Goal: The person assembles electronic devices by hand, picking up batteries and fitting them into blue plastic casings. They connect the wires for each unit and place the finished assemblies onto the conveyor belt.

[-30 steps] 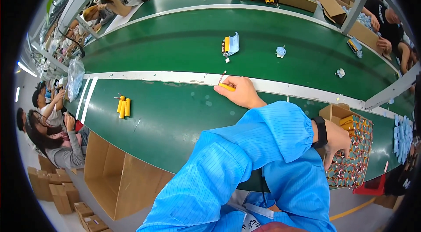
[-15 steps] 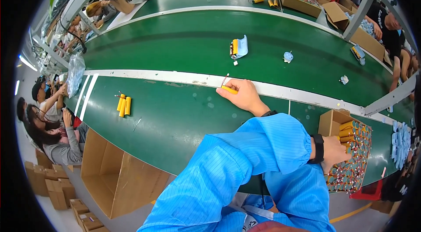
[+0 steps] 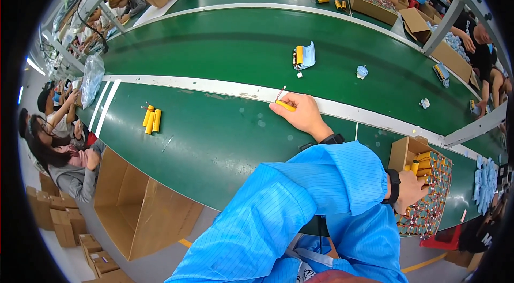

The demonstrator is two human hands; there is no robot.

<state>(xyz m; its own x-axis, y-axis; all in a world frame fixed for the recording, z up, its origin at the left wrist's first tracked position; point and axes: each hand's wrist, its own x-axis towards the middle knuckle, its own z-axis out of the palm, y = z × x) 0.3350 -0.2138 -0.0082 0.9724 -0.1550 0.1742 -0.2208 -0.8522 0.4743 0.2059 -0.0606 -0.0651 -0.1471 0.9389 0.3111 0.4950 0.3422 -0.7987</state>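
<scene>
Yellow cell is sitting in the right hand, over the near green tabletop, just beside the white strip. Right thumb and fingers are pinching it; thin wires are sticking up from it. Forearms are crossing, left sleeve on top.

Left hand, black band at the wrist, is resting over the cardboard box on the right. Its fingertips are hiding among packed cells, so cannot tell if it's gripping one. Toward the box's near end, cells are standing with ends and wires showing.

Right of the box, blue pieces are lying in a pile. On the left of the tabletop, a small group of yellow cells is lying close together, wires at the top.

Beyond the strip, a blue-wrapped pack is lying on the green belt, small white block near it. Blue crumpled piece is lying farther right. Clear plastic bag is standing far left; large open carton is sitting below the table edge.

Co-workers are sitting along the left and far sides.
</scene>
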